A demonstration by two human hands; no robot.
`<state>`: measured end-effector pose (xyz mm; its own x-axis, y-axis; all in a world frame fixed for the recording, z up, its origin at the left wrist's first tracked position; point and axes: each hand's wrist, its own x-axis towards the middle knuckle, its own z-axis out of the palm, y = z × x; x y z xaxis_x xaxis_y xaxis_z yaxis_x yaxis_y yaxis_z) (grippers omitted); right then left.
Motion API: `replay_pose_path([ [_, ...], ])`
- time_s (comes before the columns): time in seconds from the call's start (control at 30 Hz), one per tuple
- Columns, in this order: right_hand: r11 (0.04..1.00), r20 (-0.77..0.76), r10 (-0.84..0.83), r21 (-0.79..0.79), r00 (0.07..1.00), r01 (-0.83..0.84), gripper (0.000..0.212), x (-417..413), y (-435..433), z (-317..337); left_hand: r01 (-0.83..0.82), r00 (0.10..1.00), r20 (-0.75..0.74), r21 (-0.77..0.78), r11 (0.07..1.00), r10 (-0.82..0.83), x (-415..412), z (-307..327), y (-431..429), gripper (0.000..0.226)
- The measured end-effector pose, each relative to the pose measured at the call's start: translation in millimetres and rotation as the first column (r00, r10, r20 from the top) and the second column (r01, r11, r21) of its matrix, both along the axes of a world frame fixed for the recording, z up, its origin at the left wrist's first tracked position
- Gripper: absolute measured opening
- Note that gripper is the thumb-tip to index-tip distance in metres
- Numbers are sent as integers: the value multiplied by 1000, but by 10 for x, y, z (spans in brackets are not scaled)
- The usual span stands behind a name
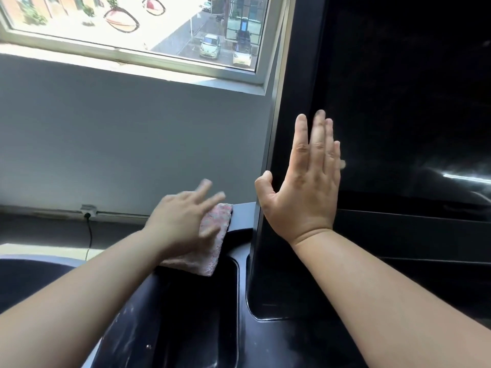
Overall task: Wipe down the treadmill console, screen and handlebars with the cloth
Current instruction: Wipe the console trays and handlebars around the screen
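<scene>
I judge the console wipe is in hand: the left hand (183, 216), fingers spread (blurred), presses the pink cloth (212, 251) on the console (186, 314), just left of the screen (398, 128). The right hand (305, 192) lies flat on the screen, straight-fingered, holding nothing. Next the cloth must reach the screen; no writing is readable.

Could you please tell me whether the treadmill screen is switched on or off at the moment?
Off, it seems: the screen is black all over, showing only faint reflections and no lit display.
</scene>
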<state>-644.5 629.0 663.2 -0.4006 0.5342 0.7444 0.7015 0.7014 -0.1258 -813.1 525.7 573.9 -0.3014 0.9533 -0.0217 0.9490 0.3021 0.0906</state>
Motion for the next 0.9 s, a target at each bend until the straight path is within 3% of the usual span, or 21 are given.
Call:
replay_pose_path([
  [0.03, 1000, -2, -2, 3, 1000, 2, 84, -2, 1, -1, 144, 987, 67, 51, 988, -147, 2, -43, -50, 69],
  [0.1, 1000, 6, -7, 9, 1000, 7, 84, -7, 1, -2, 135, 965, 219, 53, 989, -144, 20, -230, -2, 70],
  [0.2, 1000, 10, -11, 10, 1000, 11, 84, -4, 6, -6, -298, 933, 211, -4, 955, 292, 149, -304, 360, 55],
  [0.27, 1000, 12, -7, 4, 1000, 7, 85, 0, -3, -5, -428, 885, 223, 42, 903, 410, 265, -240, 580, 51],
  [0.37, 1000, 7, -1, -2, 1000, 1, 84, 3, -6, 5, -253, 941, 269, 154, 955, 206, 311, -244, 564, 40],
  [0.5, 1000, 18, -4, 2, 1000, 4, 83, 5, -4, 4, 88, 990, 108, 53, 995, -93, 120, -355, 61, 92],
  [0.57, 1000, 21, -6, 6, 1000, 6, 83, -4, -4, 0, 134, 988, 77, -9, 991, -133, 12, -381, -133, 98],
  [0.67, 1000, 14, -24, 15, 1000, 24, 84, -26, -8, -6, 148, 988, 54, -82, 986, -144, 3, -338, -17, 95],
  [0.9, 1000, -2, -5, 5, 1000, 5, 87, -7, -6, 1, 381, 905, 190, 32, 924, -380, 183, -149, 769, 56],
])
